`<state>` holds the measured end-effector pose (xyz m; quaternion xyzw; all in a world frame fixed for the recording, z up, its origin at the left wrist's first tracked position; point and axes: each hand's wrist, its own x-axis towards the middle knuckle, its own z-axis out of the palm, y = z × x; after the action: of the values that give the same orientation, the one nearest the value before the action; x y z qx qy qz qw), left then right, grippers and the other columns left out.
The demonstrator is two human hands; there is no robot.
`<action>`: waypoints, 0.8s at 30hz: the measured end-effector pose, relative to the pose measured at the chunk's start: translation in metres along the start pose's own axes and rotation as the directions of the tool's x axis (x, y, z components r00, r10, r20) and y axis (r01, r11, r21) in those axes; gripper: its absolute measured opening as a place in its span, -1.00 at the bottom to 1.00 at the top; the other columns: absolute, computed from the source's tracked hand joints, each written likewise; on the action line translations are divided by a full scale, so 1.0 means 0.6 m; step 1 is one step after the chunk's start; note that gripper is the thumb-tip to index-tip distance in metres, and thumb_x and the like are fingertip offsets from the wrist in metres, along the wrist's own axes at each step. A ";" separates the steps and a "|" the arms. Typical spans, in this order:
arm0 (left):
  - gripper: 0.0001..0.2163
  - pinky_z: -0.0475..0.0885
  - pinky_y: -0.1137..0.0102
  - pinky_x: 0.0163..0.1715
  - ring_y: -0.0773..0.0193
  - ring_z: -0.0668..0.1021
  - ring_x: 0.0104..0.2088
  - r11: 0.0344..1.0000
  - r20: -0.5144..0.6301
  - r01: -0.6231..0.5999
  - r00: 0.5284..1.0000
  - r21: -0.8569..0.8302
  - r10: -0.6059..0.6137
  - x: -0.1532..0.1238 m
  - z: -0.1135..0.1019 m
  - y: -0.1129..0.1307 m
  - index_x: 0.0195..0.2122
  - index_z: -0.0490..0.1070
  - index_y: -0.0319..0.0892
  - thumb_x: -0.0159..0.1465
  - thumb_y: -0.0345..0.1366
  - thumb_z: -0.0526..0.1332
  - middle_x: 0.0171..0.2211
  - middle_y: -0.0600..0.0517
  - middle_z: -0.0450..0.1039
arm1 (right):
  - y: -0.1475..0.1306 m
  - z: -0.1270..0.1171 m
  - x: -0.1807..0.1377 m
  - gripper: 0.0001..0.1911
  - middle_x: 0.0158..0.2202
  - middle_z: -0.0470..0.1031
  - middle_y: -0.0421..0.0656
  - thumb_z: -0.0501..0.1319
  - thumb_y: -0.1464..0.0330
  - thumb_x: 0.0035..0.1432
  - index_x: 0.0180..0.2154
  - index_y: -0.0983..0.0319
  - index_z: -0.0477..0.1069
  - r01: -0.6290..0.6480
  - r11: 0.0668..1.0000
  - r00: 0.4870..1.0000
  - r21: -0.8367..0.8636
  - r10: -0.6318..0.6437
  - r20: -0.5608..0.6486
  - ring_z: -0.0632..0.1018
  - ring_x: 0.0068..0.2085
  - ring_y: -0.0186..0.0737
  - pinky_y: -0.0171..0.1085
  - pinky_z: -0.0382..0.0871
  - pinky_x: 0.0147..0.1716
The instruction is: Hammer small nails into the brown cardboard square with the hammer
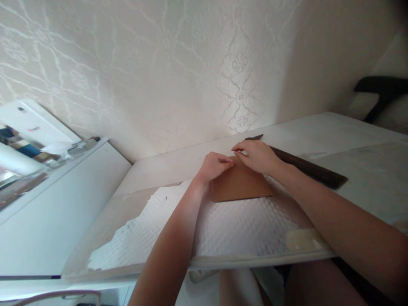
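A flat brown piece of cardboard (pixel 241 182) lies on the textured white sheet in front of me. My left hand (pixel 217 165) is closed at its upper left edge, the fingertips pressed together on the cardboard. Just to the right, my right hand (pixel 255 155) is bent over the far edge, thumb and forefinger brought close together in a pinch. Whatever sits between those fingertips is too small to make out. Behind and beside the right hand lies a long dark brown strip (pixel 310 168), partly covered by the wrist; a dark pointed tip (pixel 256 137) shows beyond the knuckles.
The white sheet (pixel 140 229) with a ragged left edge covers part of the table (pixel 360 165). A patterned wall (pixel 178 85) rises behind. At left stands a white cabinet (pixel 79 195) with assorted items on top. A black armrest (pixel 382 87) shows at right.
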<state>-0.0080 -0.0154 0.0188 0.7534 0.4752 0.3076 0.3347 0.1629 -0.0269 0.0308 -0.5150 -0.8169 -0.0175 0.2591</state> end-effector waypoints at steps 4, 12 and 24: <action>-0.90 0.40 0.35 -0.17 0.20 0.57 -0.28 1.000 0.011 -0.018 1.000 0.009 0.018 0.000 -0.001 -0.002 -0.44 0.60 -0.13 0.06 -0.36 0.27 -0.38 0.00 0.58 | 0.001 0.000 0.000 -0.73 -0.18 0.54 -0.09 0.04 0.35 0.19 -0.19 0.23 0.49 0.002 1.000 1.000 0.011 -0.002 0.003 0.52 -0.15 -0.12 -0.23 0.31 -0.19; -0.90 0.40 0.35 -0.17 0.21 0.57 -0.29 0.998 0.014 -0.036 0.999 0.043 0.035 -0.001 -0.001 0.001 -0.44 0.60 -0.13 0.07 -0.34 0.26 -0.39 0.01 0.58 | -0.001 -0.002 -0.001 -0.72 -0.17 0.54 -0.09 0.03 0.35 0.19 -0.19 0.23 0.49 0.002 1.000 1.000 0.004 -0.002 0.010 0.51 -0.15 -0.11 -0.23 0.31 -0.18; -0.86 0.40 0.37 -0.18 0.23 0.55 -0.29 0.992 0.027 -0.016 1.000 0.125 0.013 0.001 -0.002 0.003 -0.41 0.59 -0.17 0.09 -0.34 0.22 -0.39 0.02 0.57 | -0.001 -0.003 -0.001 -0.70 -0.17 0.54 -0.08 0.02 0.35 0.20 -0.18 0.24 0.49 -0.004 1.000 1.000 -0.016 0.004 0.020 0.51 -0.14 -0.11 -0.22 0.31 -0.18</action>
<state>-0.0081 -0.0154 0.0209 0.7803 0.4837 0.2698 0.2905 0.1632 -0.0279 0.0321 -0.5188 -0.8183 -0.0181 0.2468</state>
